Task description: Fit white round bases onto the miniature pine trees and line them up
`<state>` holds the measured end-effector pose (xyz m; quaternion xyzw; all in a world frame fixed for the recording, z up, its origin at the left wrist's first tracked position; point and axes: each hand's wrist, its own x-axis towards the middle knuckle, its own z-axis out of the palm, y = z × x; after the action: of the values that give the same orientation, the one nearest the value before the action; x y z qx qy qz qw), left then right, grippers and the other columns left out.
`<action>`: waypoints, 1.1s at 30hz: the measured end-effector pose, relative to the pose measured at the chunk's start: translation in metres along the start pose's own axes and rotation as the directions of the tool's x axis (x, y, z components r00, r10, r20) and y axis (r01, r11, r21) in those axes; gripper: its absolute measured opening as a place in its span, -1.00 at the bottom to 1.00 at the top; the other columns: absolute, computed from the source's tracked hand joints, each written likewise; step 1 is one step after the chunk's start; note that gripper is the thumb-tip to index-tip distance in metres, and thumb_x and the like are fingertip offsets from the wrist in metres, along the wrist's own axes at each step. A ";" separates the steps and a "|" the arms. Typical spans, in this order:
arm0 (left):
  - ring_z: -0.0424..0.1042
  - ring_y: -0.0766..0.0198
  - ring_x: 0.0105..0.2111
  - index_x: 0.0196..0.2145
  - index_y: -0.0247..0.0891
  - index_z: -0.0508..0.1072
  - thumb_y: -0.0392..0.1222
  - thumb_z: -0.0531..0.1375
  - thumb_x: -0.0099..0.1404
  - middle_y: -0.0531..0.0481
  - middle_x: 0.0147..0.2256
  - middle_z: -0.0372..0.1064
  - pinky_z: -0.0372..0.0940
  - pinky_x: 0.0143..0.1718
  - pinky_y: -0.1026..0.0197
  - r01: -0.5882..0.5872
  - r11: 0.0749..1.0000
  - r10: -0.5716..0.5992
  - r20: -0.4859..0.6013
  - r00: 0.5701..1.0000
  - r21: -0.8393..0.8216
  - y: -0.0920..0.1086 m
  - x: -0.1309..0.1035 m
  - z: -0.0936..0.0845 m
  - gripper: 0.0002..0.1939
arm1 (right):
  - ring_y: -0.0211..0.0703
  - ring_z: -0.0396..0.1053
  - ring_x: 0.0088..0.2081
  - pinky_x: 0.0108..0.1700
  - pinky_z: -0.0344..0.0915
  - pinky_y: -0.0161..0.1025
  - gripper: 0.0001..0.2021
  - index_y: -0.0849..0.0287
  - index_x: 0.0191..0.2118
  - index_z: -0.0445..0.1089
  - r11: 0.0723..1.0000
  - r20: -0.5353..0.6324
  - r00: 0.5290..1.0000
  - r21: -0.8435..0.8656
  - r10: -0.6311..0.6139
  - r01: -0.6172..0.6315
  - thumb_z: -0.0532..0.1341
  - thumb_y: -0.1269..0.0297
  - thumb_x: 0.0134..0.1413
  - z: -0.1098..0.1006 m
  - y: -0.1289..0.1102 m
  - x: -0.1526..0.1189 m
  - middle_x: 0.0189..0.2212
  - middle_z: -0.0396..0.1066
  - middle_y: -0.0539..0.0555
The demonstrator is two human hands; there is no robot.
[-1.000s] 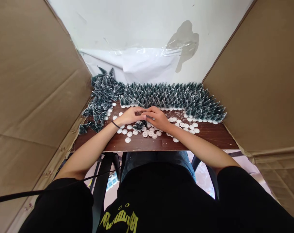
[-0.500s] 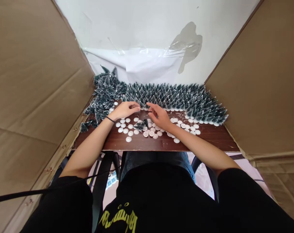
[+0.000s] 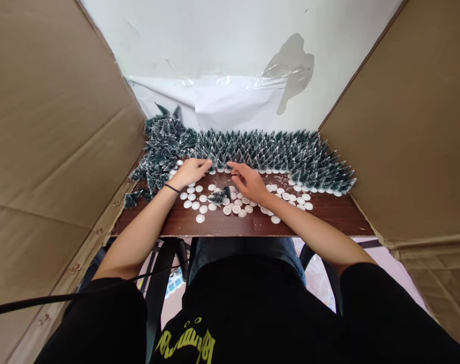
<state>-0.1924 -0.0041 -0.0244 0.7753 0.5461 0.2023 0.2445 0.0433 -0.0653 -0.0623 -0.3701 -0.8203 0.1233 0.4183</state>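
Note:
My left hand reaches to the front edge of the standing miniature snow-dusted trees, its thumb and fingers pinched together. What is between these fingertips, if anything, cannot be made out against the trees. My right hand hovers over the table just in front of the same row, index finger stretched out and apart from the thumb, holding nothing visible. Below it, one miniature tree lies on its side among loose round white bases.
A heap of miniature trees lies jumbled at the back left, with a few more at the left edge. Brown panels flank the dark wooden table, and a white wall stands behind.
My left hand has shifted slightly left, and its thumb and fingers have come together from an open curl. My right hand has stayed nearly where it was.

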 end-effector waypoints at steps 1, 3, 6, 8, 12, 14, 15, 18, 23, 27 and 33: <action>0.45 0.22 -0.42 -0.35 -0.27 0.50 0.19 -0.02 0.40 -0.03 -0.41 0.54 0.29 -0.29 0.24 -0.009 1.000 0.009 -0.035 0.999 0.001 0.001 0.000 0.001 -0.49 | -0.19 0.33 -0.32 -0.19 0.37 -0.17 -0.65 0.10 0.17 0.31 1.000 0.001 1.000 -0.004 -0.012 0.012 0.01 0.33 0.34 0.000 0.000 0.000 -0.21 0.44 0.09; 0.44 0.21 -0.39 -0.38 -0.26 0.45 0.15 -0.01 0.40 -0.06 -0.40 0.53 0.28 -0.26 0.24 -0.033 0.998 0.041 -0.146 0.988 0.055 0.005 -0.002 0.000 -0.54 | -0.18 0.34 -0.31 -0.17 0.37 -0.16 -0.70 0.14 0.08 0.37 0.999 0.023 0.999 -0.011 -0.038 0.039 0.02 0.31 0.35 0.000 0.001 0.000 -0.25 0.42 0.10; 0.43 0.22 -0.41 -0.46 -0.24 0.34 0.10 -0.01 0.42 -0.07 -0.44 0.50 0.28 -0.24 0.23 0.003 0.996 0.019 -0.236 0.972 0.090 0.012 -0.005 -0.002 -0.57 | -0.12 0.34 -0.23 -0.12 0.36 -0.12 -0.71 0.13 0.07 0.39 0.998 0.104 0.993 -0.029 -0.056 0.059 0.03 0.30 0.35 0.002 0.004 0.000 -0.21 0.41 0.13; 0.42 0.26 -0.48 -0.46 -0.22 0.29 0.08 -0.07 0.46 -0.05 -0.48 0.49 0.30 -0.28 0.23 0.057 0.998 -0.055 -0.170 0.984 0.008 0.015 -0.005 -0.002 -0.56 | -0.06 0.33 -0.16 -0.07 0.35 -0.08 -0.68 0.09 0.12 0.37 0.996 0.160 0.985 -0.056 -0.058 0.067 0.03 0.31 0.35 0.004 0.006 -0.001 -0.17 0.40 0.15; 0.45 0.28 -0.52 -0.43 -0.23 0.29 0.13 -0.08 0.47 -0.05 -0.43 0.55 0.30 -0.36 0.25 0.123 0.987 -0.131 -0.073 0.989 -0.106 0.013 -0.002 0.001 -0.54 | 0.00 0.30 -0.08 0.02 0.33 0.02 -0.66 0.09 0.17 0.36 0.993 0.237 0.970 -0.095 -0.048 0.072 0.07 0.27 0.35 0.008 0.010 -0.002 -0.12 0.38 0.18; 0.48 0.26 -0.50 -0.39 -0.24 0.32 0.15 -0.08 0.47 -0.09 -0.35 0.57 0.29 -0.43 0.26 0.154 0.976 -0.163 -0.049 0.985 -0.155 0.011 0.000 0.004 -0.53 | 0.03 0.30 -0.05 0.05 0.32 0.05 -0.68 0.10 0.12 0.40 0.993 0.263 0.964 -0.100 -0.038 0.066 0.09 0.25 0.34 0.009 0.011 -0.002 -0.08 0.38 0.20; 0.49 0.26 -0.49 -0.36 -0.25 0.33 0.16 -0.09 0.47 -0.11 -0.31 0.58 0.28 -0.46 0.26 0.170 0.968 -0.179 -0.034 0.983 -0.184 0.010 0.001 0.005 -0.53 | 0.03 0.29 -0.04 0.06 0.31 0.05 -0.69 0.10 0.10 0.42 0.993 0.272 0.962 -0.099 -0.034 0.063 0.11 0.25 0.33 0.009 0.011 -0.002 -0.07 0.39 0.20; 0.51 0.27 -0.49 -0.29 -0.26 0.34 0.16 -0.10 0.48 -0.15 -0.25 0.57 0.26 -0.51 0.29 0.200 0.947 -0.211 -0.017 0.977 -0.253 0.007 0.005 0.008 -0.54 | 0.02 0.29 -0.03 0.07 0.30 0.05 -0.71 0.10 0.08 0.44 0.994 0.282 0.959 -0.091 -0.031 0.059 0.12 0.24 0.33 0.008 0.010 -0.002 -0.05 0.39 0.20; 0.50 0.29 -0.46 -0.25 -0.28 0.36 0.12 -0.09 0.49 -0.19 -0.21 0.57 0.26 -0.48 0.32 0.157 0.956 -0.171 -0.036 0.985 -0.247 0.003 0.005 0.009 -0.56 | 0.03 0.30 -0.02 0.07 0.29 0.04 -0.69 0.14 0.08 0.45 0.993 0.315 0.948 -0.087 -0.051 0.082 0.14 0.21 0.31 0.006 0.009 -0.001 -0.03 0.40 0.23; 0.45 0.23 -0.42 -0.39 -0.25 0.39 0.08 -0.06 0.46 -0.09 -0.41 0.52 0.28 -0.29 0.25 -0.002 0.999 0.013 -0.213 0.977 0.050 0.007 -0.002 0.003 -0.56 | 0.01 0.33 -0.02 0.07 0.27 0.02 -0.74 0.14 0.01 0.47 0.996 0.332 0.942 -0.055 -0.048 0.070 0.16 0.22 0.29 0.007 0.011 -0.001 -0.06 0.43 0.20; 0.32 0.32 -0.51 -0.41 -0.28 0.50 -0.06 0.08 0.27 0.04 -0.52 0.44 0.20 -0.35 0.29 -0.268 0.959 0.255 0.135 0.957 0.091 0.012 -0.009 -0.012 -0.71 | -0.05 0.34 -0.13 -0.03 0.26 -0.10 -0.82 0.17 -0.13 0.40 1.000 0.326 0.945 0.003 0.010 -0.011 0.19 0.23 0.22 0.004 0.007 0.003 -0.17 0.46 0.15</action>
<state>-0.1926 -0.0141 -0.0080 0.8638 0.4328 0.1550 0.2061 0.0431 -0.0579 -0.0667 -0.3481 -0.8759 0.1868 0.2772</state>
